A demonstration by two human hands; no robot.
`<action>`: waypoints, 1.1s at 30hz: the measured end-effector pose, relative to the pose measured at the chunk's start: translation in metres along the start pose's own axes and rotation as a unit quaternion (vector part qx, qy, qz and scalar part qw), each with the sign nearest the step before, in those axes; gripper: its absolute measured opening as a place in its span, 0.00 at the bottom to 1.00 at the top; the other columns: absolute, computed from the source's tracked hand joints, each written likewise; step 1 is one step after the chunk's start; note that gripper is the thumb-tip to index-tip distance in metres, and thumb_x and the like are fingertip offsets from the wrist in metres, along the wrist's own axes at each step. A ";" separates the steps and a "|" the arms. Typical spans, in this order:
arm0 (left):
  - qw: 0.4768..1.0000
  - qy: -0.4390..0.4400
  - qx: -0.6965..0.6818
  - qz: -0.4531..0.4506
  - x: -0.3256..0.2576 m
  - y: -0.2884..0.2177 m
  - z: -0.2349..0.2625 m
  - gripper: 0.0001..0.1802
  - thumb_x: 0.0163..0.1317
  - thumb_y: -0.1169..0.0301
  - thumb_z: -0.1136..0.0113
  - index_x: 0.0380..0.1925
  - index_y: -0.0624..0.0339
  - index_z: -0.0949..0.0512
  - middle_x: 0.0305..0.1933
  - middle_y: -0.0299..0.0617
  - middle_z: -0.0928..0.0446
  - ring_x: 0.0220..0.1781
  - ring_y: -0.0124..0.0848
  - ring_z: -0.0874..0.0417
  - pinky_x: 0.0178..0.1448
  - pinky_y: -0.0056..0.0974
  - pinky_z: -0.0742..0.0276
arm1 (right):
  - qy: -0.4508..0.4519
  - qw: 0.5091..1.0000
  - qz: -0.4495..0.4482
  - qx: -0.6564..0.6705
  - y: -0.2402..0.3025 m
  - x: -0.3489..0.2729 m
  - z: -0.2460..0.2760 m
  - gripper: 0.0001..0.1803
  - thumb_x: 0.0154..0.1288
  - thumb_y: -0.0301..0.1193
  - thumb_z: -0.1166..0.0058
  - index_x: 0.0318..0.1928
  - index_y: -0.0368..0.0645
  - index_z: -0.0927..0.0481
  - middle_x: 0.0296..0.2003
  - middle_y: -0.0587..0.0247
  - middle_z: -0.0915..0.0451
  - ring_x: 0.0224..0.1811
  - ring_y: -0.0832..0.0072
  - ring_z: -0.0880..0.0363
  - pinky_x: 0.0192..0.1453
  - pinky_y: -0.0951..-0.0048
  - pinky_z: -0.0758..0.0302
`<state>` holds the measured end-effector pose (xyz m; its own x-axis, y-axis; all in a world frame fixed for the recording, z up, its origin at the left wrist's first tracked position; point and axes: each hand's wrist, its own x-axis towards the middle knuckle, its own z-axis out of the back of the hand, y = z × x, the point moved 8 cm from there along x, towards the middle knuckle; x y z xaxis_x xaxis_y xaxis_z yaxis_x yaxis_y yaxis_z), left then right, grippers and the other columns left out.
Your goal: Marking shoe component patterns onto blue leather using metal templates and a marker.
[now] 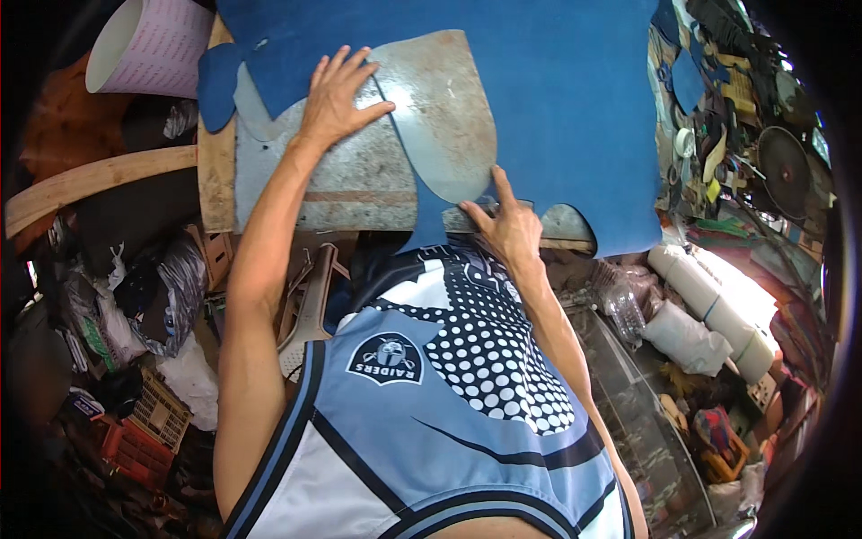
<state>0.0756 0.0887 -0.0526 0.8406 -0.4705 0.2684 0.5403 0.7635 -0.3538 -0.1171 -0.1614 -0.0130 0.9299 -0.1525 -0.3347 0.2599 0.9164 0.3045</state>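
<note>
A large blue sheet (575,108), which looks like leather, is spread over the worktable. In its middle shows a grey, round-ended shape (440,117) with a worn metallic surface; whether it is a plate on the sheet or bare tabletop I cannot tell. My left hand (339,101) lies flat with fingers spread, its fingertips by the shape's upper left edge. At the lower right edge is my right hand (510,220), index finger stretched along the curve and thumb near the rounded end. Its other fingers are curled, and what they hold is hidden.
The worktable's worn metal top (350,193) shows at the left. A pale paper roll (157,49) stands at the far left, above a curved wooden strip (108,184). White rolls (718,305), a plastic bottle (620,310) and a fan (784,172) are at the right. Crates (135,449) stand lower left.
</note>
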 end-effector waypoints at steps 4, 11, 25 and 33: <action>1.000 0.001 -0.016 -0.004 -0.001 0.003 -0.003 0.43 0.51 0.34 0.33 0.59 0.53 0.20 0.75 0.41 0.34 0.80 0.43 0.43 0.82 0.53 0.56 | 0.033 0.999 0.012 0.035 -0.006 0.005 -0.002 0.42 0.62 0.51 0.36 0.70 0.46 0.36 0.23 0.52 0.17 0.28 0.52 0.15 0.33 0.55 0.20; 0.999 0.036 0.012 0.003 0.001 -0.003 -0.001 0.44 0.51 0.34 0.33 0.60 0.52 0.22 0.75 0.40 0.35 0.80 0.42 0.44 0.82 0.54 0.55 | 0.064 0.990 0.047 0.118 -0.022 0.010 0.000 0.36 0.65 0.44 0.38 0.69 0.45 0.34 0.25 0.49 0.16 0.32 0.49 0.14 0.36 0.54 0.20; 0.959 0.216 0.122 -0.140 0.031 -0.056 0.006 0.21 0.57 0.60 0.30 0.49 0.55 0.17 0.69 0.46 0.30 0.74 0.45 0.35 0.79 0.54 0.44 | 0.234 0.903 -0.016 0.360 -0.042 -0.058 -0.003 0.30 0.73 0.36 0.49 0.70 0.35 0.35 0.56 0.46 0.21 0.52 0.62 0.19 0.58 0.65 0.25; 0.855 0.495 -0.114 0.101 0.105 -0.043 -0.019 0.57 0.52 0.20 0.52 0.57 0.65 0.20 0.56 0.59 0.19 0.63 0.52 0.21 0.65 0.57 0.28 | 0.050 0.943 0.247 0.218 0.096 0.051 0.031 0.19 0.68 0.30 0.48 0.59 0.40 0.26 0.47 0.39 0.21 0.46 0.40 0.21 0.49 0.49 0.23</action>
<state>0.1411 -0.0017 -0.0260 0.4765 -0.5702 -0.6692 0.2792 0.8199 -0.4998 -0.0372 -0.0927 0.0265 0.9421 0.3084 -0.1318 -0.0957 0.6237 0.7758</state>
